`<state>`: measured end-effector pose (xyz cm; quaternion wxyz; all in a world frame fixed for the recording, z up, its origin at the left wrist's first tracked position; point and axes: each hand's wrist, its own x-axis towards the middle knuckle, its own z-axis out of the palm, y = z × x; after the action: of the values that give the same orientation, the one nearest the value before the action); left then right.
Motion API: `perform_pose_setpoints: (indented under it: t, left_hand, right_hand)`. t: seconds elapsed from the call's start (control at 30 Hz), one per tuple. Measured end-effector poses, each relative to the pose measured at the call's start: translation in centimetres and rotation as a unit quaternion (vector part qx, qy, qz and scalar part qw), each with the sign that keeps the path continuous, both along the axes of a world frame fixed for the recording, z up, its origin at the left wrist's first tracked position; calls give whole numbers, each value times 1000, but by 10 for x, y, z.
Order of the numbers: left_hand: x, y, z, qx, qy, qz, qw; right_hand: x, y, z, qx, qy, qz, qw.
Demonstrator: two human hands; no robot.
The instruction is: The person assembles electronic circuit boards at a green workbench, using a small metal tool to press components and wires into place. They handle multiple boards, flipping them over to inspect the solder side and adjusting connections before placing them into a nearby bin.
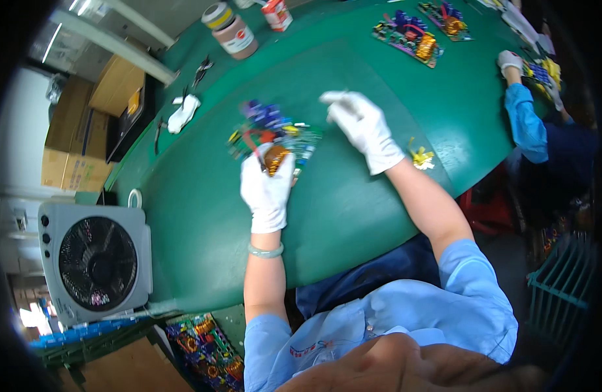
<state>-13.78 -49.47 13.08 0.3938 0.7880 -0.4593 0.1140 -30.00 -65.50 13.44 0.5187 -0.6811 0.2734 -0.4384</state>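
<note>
My left hand [268,189], in a white glove, grips a populated circuit board [304,140] by its near edge. Blue capacitors, a copper-coloured coil and a red wire stand on that board, which is blurred by motion. To the right of it hovers my right hand [363,124], gloved too, its fingers stretched out and apart from the board. I see nothing in this hand. A small bunch of yellow pieces [420,157] lies on the green mat [353,202] beside my right wrist.
Two more circuit boards [409,39] lie at the far right, near a co-worker's gloved hand [509,61]. A bottle [230,32], a small carton [276,14], pliers [201,72] and a white cloth item [183,114] sit at the far left. A grey fan [98,261] stands left; boards [206,349] fill a crate below.
</note>
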Motion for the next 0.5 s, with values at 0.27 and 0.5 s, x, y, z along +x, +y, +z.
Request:
perform_pose_setpoints:
  t: [0.27,0.5]
  left_hand:
    - [3,9,-9,8,197,-133,971]
    - [12,10,-21,-21,332,-183,925]
  right_hand:
    - [12,24,-37,-319,210,247,891]
    - [-8,11,-23,-193,139,292,926]
